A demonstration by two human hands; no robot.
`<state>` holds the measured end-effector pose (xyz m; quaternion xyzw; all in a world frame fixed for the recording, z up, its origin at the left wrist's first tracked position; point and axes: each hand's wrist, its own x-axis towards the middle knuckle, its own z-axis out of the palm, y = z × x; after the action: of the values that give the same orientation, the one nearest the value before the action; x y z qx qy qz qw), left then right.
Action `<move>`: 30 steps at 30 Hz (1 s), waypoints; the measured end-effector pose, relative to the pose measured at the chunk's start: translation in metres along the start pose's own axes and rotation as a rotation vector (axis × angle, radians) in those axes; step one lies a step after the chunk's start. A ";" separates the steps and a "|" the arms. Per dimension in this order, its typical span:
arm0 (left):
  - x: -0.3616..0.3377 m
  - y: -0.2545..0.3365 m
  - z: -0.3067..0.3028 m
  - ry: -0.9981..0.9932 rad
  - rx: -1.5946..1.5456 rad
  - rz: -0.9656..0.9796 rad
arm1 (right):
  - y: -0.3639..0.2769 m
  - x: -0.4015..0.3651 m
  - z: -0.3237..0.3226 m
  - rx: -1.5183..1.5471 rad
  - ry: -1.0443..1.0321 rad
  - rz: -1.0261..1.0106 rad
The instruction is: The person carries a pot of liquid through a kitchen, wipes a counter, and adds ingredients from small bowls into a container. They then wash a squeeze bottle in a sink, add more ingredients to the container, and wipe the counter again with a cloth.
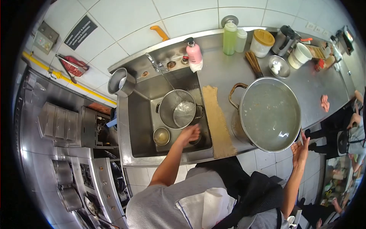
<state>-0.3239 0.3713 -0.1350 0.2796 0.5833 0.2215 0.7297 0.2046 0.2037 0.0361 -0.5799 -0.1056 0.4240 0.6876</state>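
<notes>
My left hand [189,134] is over the front of the sink [145,91], its fingers bent and blurred, so its grip is unclear. Just beyond it in the sink stands a metal pot [164,108] under the faucet [154,63], with water running into it. A small metal bowl [161,136] lies to the left of that hand. On the counter, a large pot [270,114] is filled nearly to the rim with cloudy water. My right hand [300,152] is beside its right handle, fingers stretched out and apart. A brown cloth strip [218,122] lies between sink and large pot.
A steel container [122,83] sits on the sink's left corner. Behind stand a pink soap bottle [194,52], a green bottle [230,38], a yellow-lidded tub [262,42] and a metal bowl [278,66]. Stoves [103,183] are at left. Other people [352,133] stand at far right.
</notes>
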 end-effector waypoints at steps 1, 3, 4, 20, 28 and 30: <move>0.001 -0.024 -0.023 0.072 -0.021 -0.030 | 0.009 0.002 -0.029 -0.004 -0.003 0.018; 0.002 -0.038 -0.050 0.205 -0.287 -0.107 | 0.022 -0.011 -0.057 0.005 0.069 0.047; 0.004 -0.043 -0.060 0.340 -0.562 -0.178 | 0.027 -0.019 -0.068 0.007 0.074 0.047; 0.071 -0.022 -0.053 0.347 -0.728 -0.056 | 0.006 -0.062 -0.116 -0.014 0.223 -0.035; -0.028 0.120 0.131 0.257 -0.118 0.936 | -0.037 -0.023 -0.053 -0.147 -0.073 -0.090; -0.028 0.153 0.157 0.069 0.003 0.847 | -0.040 -0.010 -0.032 -0.241 -0.166 -0.073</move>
<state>-0.1768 0.4436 0.0130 0.4880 0.4411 0.5103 0.5540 0.2373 0.1755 0.0653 -0.6169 -0.2329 0.4295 0.6170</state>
